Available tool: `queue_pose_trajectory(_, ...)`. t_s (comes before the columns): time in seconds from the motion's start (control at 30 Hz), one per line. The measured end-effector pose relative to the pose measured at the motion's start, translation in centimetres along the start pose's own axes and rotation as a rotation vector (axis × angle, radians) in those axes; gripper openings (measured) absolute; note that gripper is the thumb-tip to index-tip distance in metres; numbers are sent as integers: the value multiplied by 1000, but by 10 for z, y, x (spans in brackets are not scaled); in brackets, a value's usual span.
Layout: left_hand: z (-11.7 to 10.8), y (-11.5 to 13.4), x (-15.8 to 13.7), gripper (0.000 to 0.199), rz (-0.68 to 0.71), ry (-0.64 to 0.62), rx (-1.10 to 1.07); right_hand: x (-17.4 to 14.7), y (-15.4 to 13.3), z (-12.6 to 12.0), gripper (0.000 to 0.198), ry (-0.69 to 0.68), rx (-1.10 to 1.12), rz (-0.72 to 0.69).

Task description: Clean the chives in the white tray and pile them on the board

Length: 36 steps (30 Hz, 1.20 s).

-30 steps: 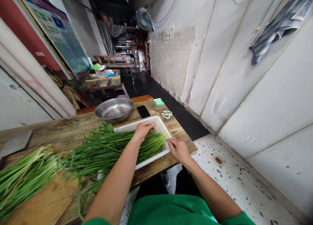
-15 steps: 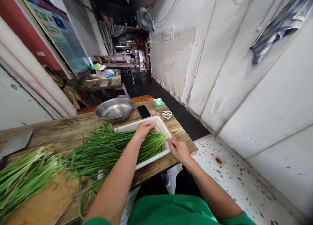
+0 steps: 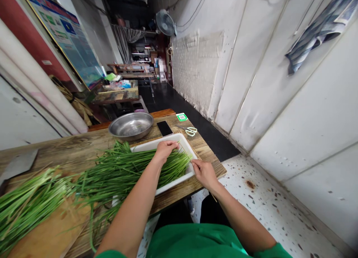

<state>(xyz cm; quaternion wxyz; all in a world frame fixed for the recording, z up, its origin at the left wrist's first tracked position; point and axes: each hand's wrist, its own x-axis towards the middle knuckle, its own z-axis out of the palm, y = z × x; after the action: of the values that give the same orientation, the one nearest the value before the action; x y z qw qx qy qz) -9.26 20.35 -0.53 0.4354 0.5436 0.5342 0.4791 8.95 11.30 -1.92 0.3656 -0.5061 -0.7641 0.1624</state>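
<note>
A long bundle of green chives lies across the wooden table, its cut ends resting in a white rectangular tray. My left hand rests on the chive ends inside the tray, fingers curled and pinching a few stalks. My right hand is at the tray's near right corner, by the table edge. It is closed on a thin tan strand that sticks out below the wrist.
A steel bowl, a black phone, pale scissors and a green card lie beyond the tray. A second chive pile covers a wooden board at left, near a cleaver blade. The wall runs close on the right.
Both hands stay almost in place at the tray. My right hand has shifted slightly, and the strand's end now shows below my wrist.
</note>
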Motion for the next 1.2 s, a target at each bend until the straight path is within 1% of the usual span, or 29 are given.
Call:
queue_pose_trajectory(0.13, 1, 0, -2, 24, 15, 30, 41, -1, -3, 0, 25, 0, 8, 17)
queue_pose_trajectory(0.43, 3, 3, -5, 21, 8, -16, 56, 1, -3, 7, 26, 50, 16, 46)
queue_pose_trajectory(0.57, 6, 7, -11, 22, 4, -79, 60, 7, -3, 8, 26, 61, 1, 46)
queue_pose_trajectory(0.63, 8, 9, -15, 24, -14, -149, 49, 10, -3, 8, 26, 66, 0, 41)
queue_pose_trajectory(0.73, 8, 12, -18, 25, -60, -237, 88, 13, -3, 9, 25, 77, -1, 39)
queue_pose_trajectory(0.8, 6, 14, -19, 26, -66, -240, 105, 14, -2, 9, 25, 84, 6, 33)
queue_pose_trajectory(0.9, 3, 16, -17, 31, -64, -203, 86, 13, -1, 11, 26, 101, 26, 11)
queue_pose_trajectory(0.97, 2, 17, -17, 29, 13, -176, 156, 12, 0, 11, 26, 105, 28, 1)
queue_pose_trajectory(1.1, 7, 19, -21, 22, 298, -143, 456, 12, 1, 12, 25, 102, 5, 14)
queue_pose_trajectory(1.2, 12, 25, -29, 23, 423, -104, 666, 13, 2, 12, 25, 93, -9, 16)
